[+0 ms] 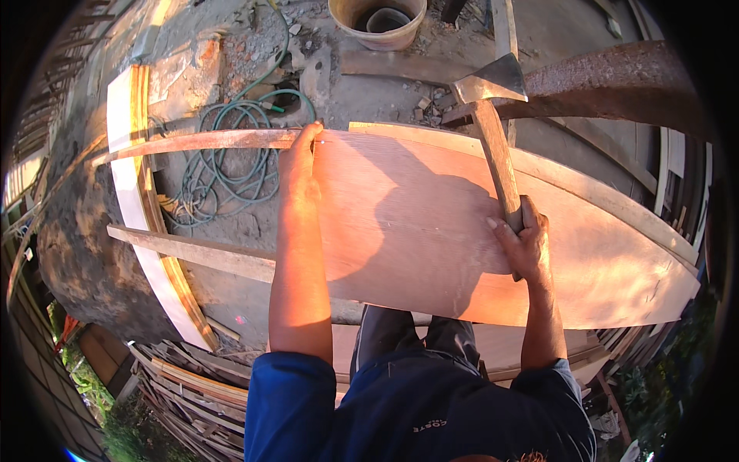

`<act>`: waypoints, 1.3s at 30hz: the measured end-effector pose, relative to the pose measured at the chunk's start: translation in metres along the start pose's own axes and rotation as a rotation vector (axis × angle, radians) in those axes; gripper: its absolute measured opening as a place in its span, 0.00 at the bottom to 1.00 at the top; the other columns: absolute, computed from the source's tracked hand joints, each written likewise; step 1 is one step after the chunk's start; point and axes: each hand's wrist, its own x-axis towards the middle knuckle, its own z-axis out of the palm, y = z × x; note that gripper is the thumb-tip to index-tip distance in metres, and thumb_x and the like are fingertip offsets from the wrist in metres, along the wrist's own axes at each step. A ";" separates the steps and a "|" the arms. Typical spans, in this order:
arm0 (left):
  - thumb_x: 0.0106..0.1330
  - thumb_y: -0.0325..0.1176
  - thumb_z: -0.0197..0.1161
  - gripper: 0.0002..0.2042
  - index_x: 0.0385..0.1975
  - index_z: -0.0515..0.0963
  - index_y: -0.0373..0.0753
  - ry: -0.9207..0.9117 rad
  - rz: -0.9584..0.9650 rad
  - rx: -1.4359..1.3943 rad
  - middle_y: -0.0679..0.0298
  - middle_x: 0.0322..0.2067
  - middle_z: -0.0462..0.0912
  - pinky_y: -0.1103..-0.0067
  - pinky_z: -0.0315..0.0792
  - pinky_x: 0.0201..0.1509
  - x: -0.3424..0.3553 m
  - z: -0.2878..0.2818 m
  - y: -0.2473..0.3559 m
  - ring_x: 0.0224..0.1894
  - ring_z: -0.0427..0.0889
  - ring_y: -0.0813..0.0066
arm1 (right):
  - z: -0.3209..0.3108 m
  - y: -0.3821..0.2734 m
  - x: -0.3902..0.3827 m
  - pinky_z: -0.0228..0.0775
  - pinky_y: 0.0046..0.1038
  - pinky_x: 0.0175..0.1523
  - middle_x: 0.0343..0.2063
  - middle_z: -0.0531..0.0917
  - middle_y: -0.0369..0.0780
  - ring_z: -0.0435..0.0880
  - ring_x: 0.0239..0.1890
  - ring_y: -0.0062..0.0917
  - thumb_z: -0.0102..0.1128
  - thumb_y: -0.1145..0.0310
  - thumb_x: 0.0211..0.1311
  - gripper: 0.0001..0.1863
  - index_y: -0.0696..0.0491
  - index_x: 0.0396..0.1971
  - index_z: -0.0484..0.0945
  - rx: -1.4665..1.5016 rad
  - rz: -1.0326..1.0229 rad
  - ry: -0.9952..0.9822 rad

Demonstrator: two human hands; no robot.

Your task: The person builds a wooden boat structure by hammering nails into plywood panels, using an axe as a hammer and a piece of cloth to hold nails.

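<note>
Head view: right hand clenches a hatchet, handle pointing away over the sideways-lying plywood sheet; left hand meets its far left corner, grip unclear.

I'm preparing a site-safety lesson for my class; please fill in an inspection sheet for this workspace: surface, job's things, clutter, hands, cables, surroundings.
Surface: flat plywood panel, partly shadowed.
Job's things: the panel and a wooden-handled hatchet.
Clutter: stacked timber at lower left; rubble on the ground.
Left fingers: at the panel's far left corner; grip unclear.
Right fingers: closed around the hatchet handle.
Cables: nothing seen; a loosely coiled green hose lies beyond the left forearm.
Surroundings: bucket beyond the panel; large curved brown beam at upper right.
</note>
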 end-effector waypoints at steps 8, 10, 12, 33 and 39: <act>0.60 0.37 0.77 0.20 0.46 0.82 0.32 0.073 0.064 0.085 0.62 0.42 0.85 0.73 0.76 0.47 -0.028 -0.002 0.006 0.42 0.82 0.73 | -0.002 0.005 -0.015 0.69 0.34 0.29 0.18 0.74 0.42 0.72 0.20 0.26 0.78 0.64 0.56 0.21 0.61 0.42 0.79 0.035 -0.044 -0.002; 0.60 0.37 0.78 0.21 0.47 0.81 0.31 0.091 0.101 0.101 0.60 0.44 0.84 0.73 0.76 0.49 -0.037 -0.003 0.006 0.44 0.82 0.73 | -0.003 0.004 -0.020 0.69 0.34 0.29 0.18 0.74 0.42 0.72 0.20 0.27 0.78 0.65 0.55 0.21 0.61 0.41 0.78 0.024 -0.036 -0.028; 0.60 0.37 0.78 0.23 0.49 0.80 0.30 0.114 0.133 0.121 0.59 0.45 0.84 0.73 0.76 0.50 -0.044 -0.003 0.004 0.46 0.81 0.72 | -0.003 0.009 -0.021 0.69 0.34 0.29 0.17 0.73 0.42 0.72 0.20 0.26 0.78 0.65 0.54 0.21 0.61 0.41 0.78 0.011 -0.080 -0.030; 0.60 0.34 0.78 0.22 0.50 0.79 0.31 0.070 0.171 0.047 0.61 0.46 0.84 0.73 0.75 0.55 -0.041 -0.009 0.006 0.48 0.82 0.73 | -0.010 0.005 -0.021 0.67 0.31 0.26 0.16 0.73 0.38 0.72 0.19 0.22 0.78 0.68 0.51 0.20 0.61 0.36 0.76 0.067 0.021 -0.052; 0.61 0.36 0.79 0.22 0.48 0.80 0.31 0.087 0.163 0.057 0.61 0.46 0.84 0.74 0.74 0.54 -0.063 -0.017 0.005 0.47 0.81 0.74 | -0.006 0.008 -0.037 0.69 0.31 0.27 0.17 0.74 0.40 0.75 0.19 0.24 0.79 0.68 0.51 0.21 0.60 0.38 0.77 0.045 -0.035 -0.049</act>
